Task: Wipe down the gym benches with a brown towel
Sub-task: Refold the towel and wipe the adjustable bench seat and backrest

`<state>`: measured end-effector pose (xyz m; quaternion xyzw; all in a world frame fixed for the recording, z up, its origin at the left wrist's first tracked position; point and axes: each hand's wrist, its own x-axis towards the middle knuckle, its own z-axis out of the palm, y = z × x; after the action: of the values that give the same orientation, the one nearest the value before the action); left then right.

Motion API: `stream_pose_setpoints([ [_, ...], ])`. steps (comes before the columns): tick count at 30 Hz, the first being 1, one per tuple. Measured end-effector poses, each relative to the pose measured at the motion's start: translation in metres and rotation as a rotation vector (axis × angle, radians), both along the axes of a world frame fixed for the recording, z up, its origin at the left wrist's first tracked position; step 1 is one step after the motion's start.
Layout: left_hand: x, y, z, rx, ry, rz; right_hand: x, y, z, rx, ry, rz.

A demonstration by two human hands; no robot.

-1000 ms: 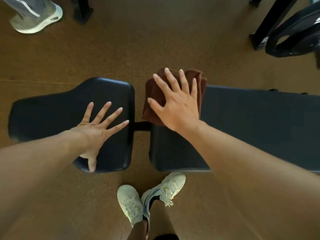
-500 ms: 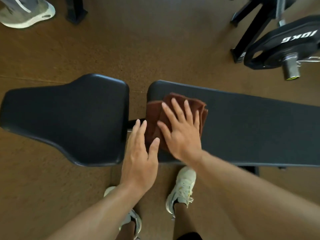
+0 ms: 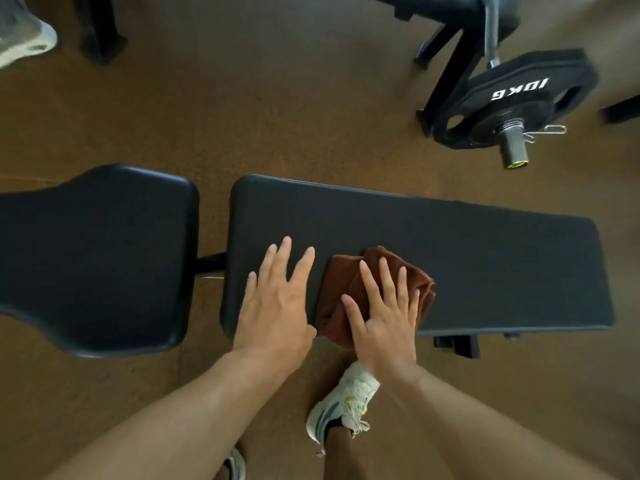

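Moved since half a second ago: towel [image 3: 377, 292] and both hands, now further right along the long pad; the left hand, then hanging over the gap between the pads, now lies on the pad itself.

Towel: brown, folded and bunched, on the near half of the long black surface [image 3: 485, 258], its near edge hanging slightly over the front rim.

Right hand [image 3: 382, 317]: palm down on the towel, fingers straight and spread, pressing it flat; gripping nothing.

Left hand [image 3: 277, 306]: flat on the bare pad just beside the towel's left edge, fingers straight and close together, holding nothing.

Seat pad [image 3: 100, 258]: black, wider, left of the long pad, joined to it by a dark bar across a narrow gap.

Floor [image 3: 277, 98]: brown, speckled.

Shoe [image 3: 343, 407]: pale, laced, on the floor below the right wrist.

Weight plate [image 3: 512, 98]: black, marked 10KG, on a metal bar end, upper right, beside a black frame [image 3: 446, 81].

Second shoe [image 3: 24, 39]: pale, upper left corner, another person's.
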<state>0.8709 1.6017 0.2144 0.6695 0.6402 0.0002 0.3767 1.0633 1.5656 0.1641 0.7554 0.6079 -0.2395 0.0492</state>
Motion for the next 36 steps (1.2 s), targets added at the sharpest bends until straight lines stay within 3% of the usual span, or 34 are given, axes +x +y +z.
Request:
stream_pose_setpoints([
  [5, 0.029, 0.019, -0.01, -0.051, 0.28, -0.159, 0.014, 0.144, -0.016, 0.136, -0.007, -0.063],
  [7, 0.043, 0.028, -0.014, -0.113, 0.327, -0.13, 0.021, 0.157, -0.022, 0.152, -0.028, 0.002],
  [13, 0.067, 0.034, -0.016, -0.216, 0.425, -0.049, 0.059, 0.005, -0.01, 0.124, -0.003, 0.217],
  [15, 0.069, 0.035, -0.015, -0.243, 0.446, -0.037, 0.068, -0.005, -0.012, 0.069, 0.003, 0.302],
  [19, 0.076, 0.041, -0.013, -0.291, 0.494, -0.03, 0.076, 0.088, -0.014, 0.094, 0.054, 0.385],
  [23, 0.074, 0.038, -0.017, -0.254, 0.52, -0.039, 0.065, 0.182, -0.02, 0.126, 0.041, 0.338],
  [26, 0.071, 0.036, -0.016, -0.239, 0.527, -0.045, 0.067, 0.15, -0.023, 0.178, 0.018, 0.309],
  [31, 0.069, 0.035, -0.016, -0.202, 0.482, -0.038, 0.087, -0.001, -0.013, 0.16, 0.088, 0.482],
  [34, 0.064, 0.033, -0.015, -0.169, 0.444, -0.06, 0.095, 0.006, -0.016, 0.109, 0.056, 0.579],
  [36, 0.058, 0.027, -0.013, -0.122, 0.378, -0.064, 0.085, 0.045, -0.016, 0.12, 0.025, 0.523],
])
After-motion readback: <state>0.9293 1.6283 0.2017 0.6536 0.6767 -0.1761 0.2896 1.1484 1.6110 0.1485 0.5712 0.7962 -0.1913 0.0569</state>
